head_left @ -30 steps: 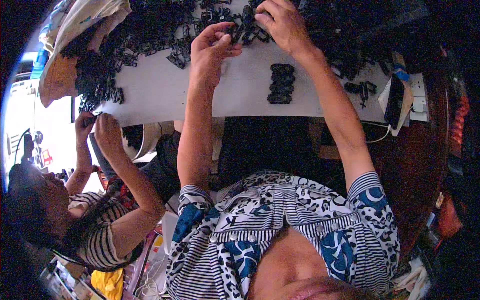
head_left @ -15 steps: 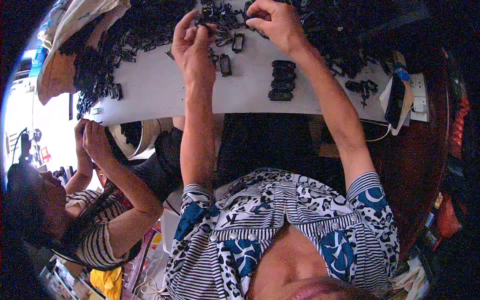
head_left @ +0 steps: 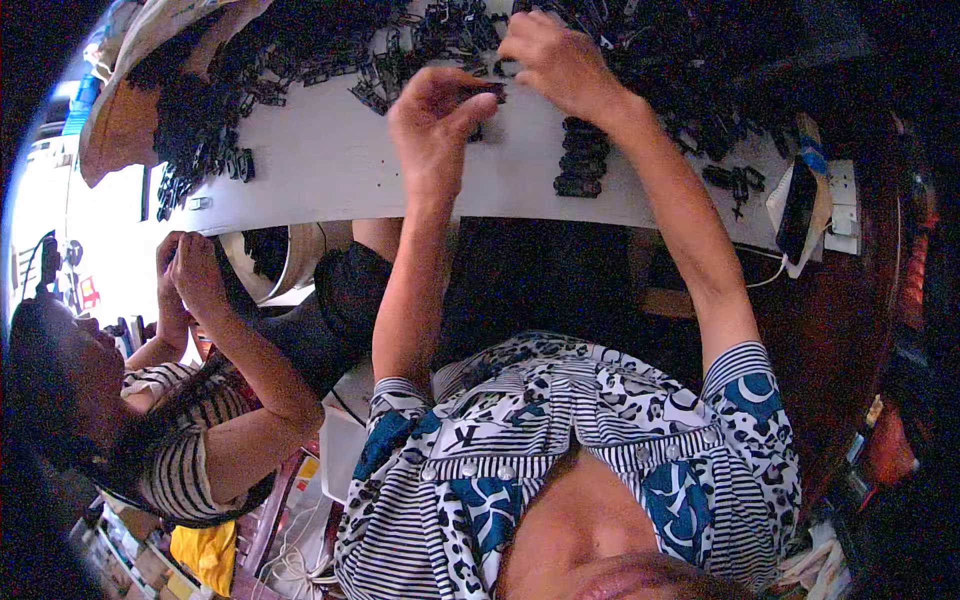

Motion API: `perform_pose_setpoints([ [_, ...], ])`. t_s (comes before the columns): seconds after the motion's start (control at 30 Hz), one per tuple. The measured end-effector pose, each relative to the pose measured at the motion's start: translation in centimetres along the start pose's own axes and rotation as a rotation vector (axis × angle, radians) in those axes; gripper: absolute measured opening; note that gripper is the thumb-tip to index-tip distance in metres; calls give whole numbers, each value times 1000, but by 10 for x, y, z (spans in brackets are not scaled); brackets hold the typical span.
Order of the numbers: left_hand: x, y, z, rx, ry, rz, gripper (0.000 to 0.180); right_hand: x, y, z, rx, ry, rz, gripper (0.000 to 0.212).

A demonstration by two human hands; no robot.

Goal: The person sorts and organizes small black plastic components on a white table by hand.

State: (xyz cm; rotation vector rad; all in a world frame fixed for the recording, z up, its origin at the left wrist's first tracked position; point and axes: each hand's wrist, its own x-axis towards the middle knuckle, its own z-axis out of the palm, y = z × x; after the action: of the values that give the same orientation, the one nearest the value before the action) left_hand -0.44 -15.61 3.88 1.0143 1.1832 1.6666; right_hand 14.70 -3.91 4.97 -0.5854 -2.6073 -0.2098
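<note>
A small black plastic clip (head_left: 488,92) is pinched between the fingertips of the left hand (head_left: 432,125) and held just above the white table (head_left: 330,160). The right hand (head_left: 555,60) is curled beside it, touching the same clip. A stack of finished clips (head_left: 582,160) is seen near the right wrist. A heap of loose clips (head_left: 300,50) is spread along the table's far side.

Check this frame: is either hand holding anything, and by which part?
The left hand pinches a small black plastic piece by its end between thumb and fingertips. The right hand touches it too; whether it grips cannot be told.
</note>
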Motion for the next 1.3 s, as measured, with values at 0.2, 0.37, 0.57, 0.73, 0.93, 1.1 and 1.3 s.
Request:
perform_pose_setpoints([
  [0.2, 11, -23, 42, 655, -61, 299, 25, -30, 7, -39, 978, 28, 705, 21],
  [0.37, 29, -44, 47, 695, -198, 369, 30, -54, 3, -50, 1366, 26, 706, 33],
  [0.57, 27, -11, 39, 765, -220, 360, 27, -61, 7, -51, 1400, -1, 792, 25],
  [0.73, 30, 13, 45, 220, -351, -26, 22, -43, -2, -47, 1417, -76, 724, 24],
  [0.93, 33, -2, 42, 43, -245, -56, 19, -44, -18, -50, 480, 141, 353, 26],
  [1.1, 25, -9, 49, 39, -206, -36, 14, -54, -14, -50, 362, 115, 447, 31],
  [1.3, 28, -30, 46, 784, -370, 408, 15, -74, -12, -57, 271, 161, 544, 29],
])
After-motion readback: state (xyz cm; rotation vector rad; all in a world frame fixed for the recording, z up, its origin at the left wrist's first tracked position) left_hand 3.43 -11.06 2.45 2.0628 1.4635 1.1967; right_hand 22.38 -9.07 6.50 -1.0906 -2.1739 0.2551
